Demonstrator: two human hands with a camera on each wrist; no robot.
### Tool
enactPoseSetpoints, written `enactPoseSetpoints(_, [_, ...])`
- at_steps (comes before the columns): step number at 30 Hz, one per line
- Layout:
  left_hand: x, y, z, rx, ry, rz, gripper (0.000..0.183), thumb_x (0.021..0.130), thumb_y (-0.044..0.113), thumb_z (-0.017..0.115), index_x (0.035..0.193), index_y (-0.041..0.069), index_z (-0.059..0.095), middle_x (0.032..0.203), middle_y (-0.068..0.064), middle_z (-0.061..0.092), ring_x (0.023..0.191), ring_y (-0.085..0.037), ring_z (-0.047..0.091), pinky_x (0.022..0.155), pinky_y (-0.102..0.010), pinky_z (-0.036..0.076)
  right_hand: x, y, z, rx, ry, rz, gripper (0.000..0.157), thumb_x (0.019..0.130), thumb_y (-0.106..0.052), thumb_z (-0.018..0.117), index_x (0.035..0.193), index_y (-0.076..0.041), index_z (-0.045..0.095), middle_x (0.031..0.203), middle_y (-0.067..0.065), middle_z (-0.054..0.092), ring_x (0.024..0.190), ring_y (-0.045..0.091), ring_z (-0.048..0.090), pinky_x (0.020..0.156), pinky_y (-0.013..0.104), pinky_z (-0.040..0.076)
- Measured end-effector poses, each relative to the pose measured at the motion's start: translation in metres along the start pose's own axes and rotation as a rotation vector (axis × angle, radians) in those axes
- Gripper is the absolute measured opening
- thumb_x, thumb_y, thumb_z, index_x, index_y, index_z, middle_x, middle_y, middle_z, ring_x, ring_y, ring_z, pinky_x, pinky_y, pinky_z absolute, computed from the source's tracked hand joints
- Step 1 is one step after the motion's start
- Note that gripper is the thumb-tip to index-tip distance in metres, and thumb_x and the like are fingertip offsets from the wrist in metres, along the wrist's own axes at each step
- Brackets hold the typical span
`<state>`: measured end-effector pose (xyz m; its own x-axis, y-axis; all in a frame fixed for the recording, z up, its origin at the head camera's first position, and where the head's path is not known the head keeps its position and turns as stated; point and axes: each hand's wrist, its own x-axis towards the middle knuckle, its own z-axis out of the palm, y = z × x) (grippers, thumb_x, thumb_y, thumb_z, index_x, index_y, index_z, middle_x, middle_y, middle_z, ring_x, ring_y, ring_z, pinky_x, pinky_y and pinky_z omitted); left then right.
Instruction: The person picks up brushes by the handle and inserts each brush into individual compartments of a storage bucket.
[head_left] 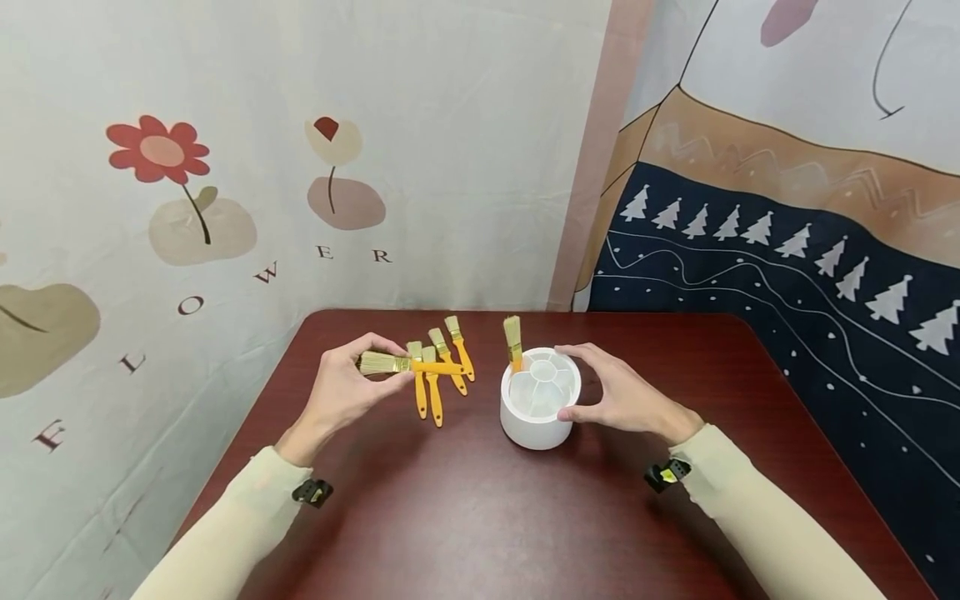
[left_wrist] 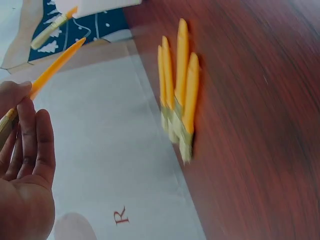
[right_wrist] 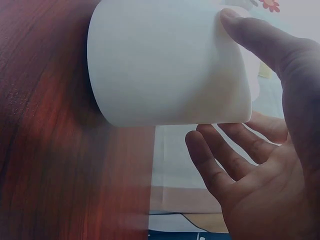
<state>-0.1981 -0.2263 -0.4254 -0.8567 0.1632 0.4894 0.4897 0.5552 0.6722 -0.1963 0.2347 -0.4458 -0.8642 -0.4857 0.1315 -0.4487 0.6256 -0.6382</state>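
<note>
My left hand [head_left: 348, 385] pinches a paintbrush [head_left: 435, 367] between thumb and fingers. Its pale bristles point left and its yellow handle points right, above several similar brushes [head_left: 433, 398] lying on the table. To the right stands a white round brush holder [head_left: 536, 429], its top divided into compartments. One paintbrush [head_left: 513, 337] stands in a left compartment, bristles up and handle mostly hidden. My right hand [head_left: 622, 392] grips the holder's right side, thumb at the near rim and fingers at the far rim. In the right wrist view, the thumb [right_wrist: 250, 30] lies against the white wall.
The dark red-brown table [head_left: 480, 533] ends at a pale cloth [head_left: 450, 167] printed with flowers and letters. A dark blue cloth with white trees [head_left: 750, 267] hangs at the right. Black wrist cameras [head_left: 312, 492] sit on both sleeves.
</note>
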Motion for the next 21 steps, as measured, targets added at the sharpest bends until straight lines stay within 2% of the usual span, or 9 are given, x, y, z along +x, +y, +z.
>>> enactPoseSetpoints(4, [0.000,0.006,0.004,-0.059,-0.005,-0.035,0.031,0.088,0.021,0.106,0.111,0.028,0.086,0.109,0.007,0.090,0.113,0.001,0.075,0.101,-0.018,0.051,0.000,-0.003,0.001,-0.004,0.007,0.009,0.105,0.090,-0.054,0.101,0.175,-0.022,0.048,0.175,0.006,0.056,0.158,0.036,0.058,0.126,0.071,0.055])
enactPoseSetpoints(8, [0.001,0.013,0.009,-0.125,-0.019,-0.050,0.031,0.088,0.018,0.105,0.114,0.023,0.087,0.113,0.005,0.091,0.120,-0.003,0.079,0.110,-0.018,0.053,-0.001,-0.005,0.002,-0.009,0.014,0.020,0.106,0.090,-0.054,0.101,0.175,-0.020,0.048,0.175,0.007,0.056,0.158,0.036,0.058,0.126,0.072,0.055])
enactPoseSetpoints(12, [0.000,0.019,0.013,-0.181,-0.035,-0.070,0.032,0.088,0.018,0.105,0.115,0.022,0.088,0.117,0.005,0.091,0.126,-0.006,0.080,0.112,-0.019,0.054,-0.001,-0.005,0.003,-0.018,0.024,0.024,0.106,0.090,-0.055,0.101,0.174,-0.020,0.048,0.174,0.007,0.057,0.157,0.036,0.059,0.125,0.072,0.055])
enactPoseSetpoints(16, [-0.001,0.024,0.017,-0.245,-0.053,-0.096,0.031,0.089,0.017,0.104,0.116,0.021,0.088,0.120,0.001,0.091,0.131,-0.009,0.079,0.110,-0.019,0.056,-0.001,-0.006,0.003,-0.027,0.034,0.024,0.105,0.089,-0.055,0.101,0.174,-0.020,0.049,0.173,0.007,0.058,0.155,0.036,0.060,0.125,0.072,0.056])
enactPoseSetpoints(21, [-0.002,0.031,0.023,-0.276,-0.047,-0.110,0.033,0.087,0.020,0.106,0.116,0.021,0.090,0.122,-0.007,0.090,0.129,-0.009,0.076,0.090,-0.018,0.057,0.000,-0.008,0.004,-0.034,0.034,0.029,0.105,0.089,-0.055,0.101,0.174,-0.020,0.049,0.173,0.007,0.058,0.154,0.035,0.060,0.124,0.071,0.057])
